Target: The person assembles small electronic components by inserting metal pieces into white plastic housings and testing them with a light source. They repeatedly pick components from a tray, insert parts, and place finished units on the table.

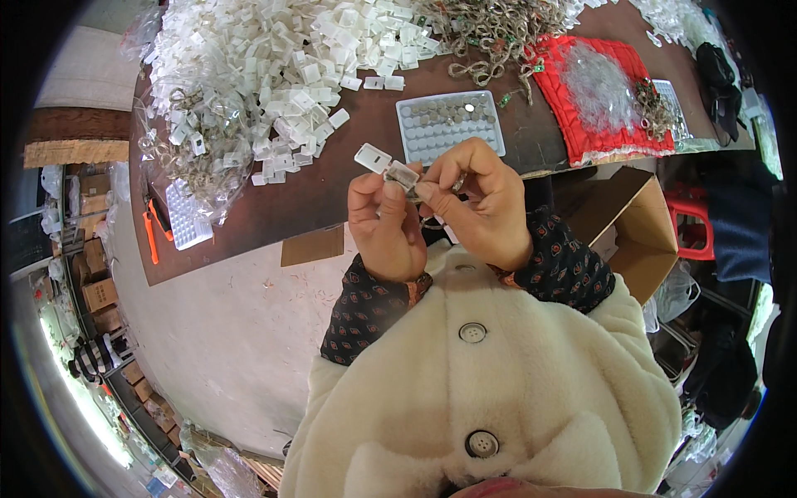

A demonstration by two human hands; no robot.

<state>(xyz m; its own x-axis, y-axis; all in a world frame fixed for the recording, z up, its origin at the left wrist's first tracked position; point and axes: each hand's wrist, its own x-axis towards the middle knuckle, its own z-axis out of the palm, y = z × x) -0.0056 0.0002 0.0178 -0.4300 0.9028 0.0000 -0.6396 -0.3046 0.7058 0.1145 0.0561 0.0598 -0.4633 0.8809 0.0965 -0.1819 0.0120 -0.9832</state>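
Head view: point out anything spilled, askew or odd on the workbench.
The white plastic casings lie in a loose heap, with strays scattered beside the white coin-cell tray. The cardboard box at the bench's edge sits tilted, open. Both hands, left hand and right hand, pinch one small casing; nothing looks damaged.

Bright, even daylight, with soft shadows and glare low on the left rim. Fisheye bending curves the bench (332, 178) edge; dark corners vignette, and detail softens toward the rim.

A small assembly workshop: heaped white plastic casings (282, 58) cover a brown worktable (332, 178).
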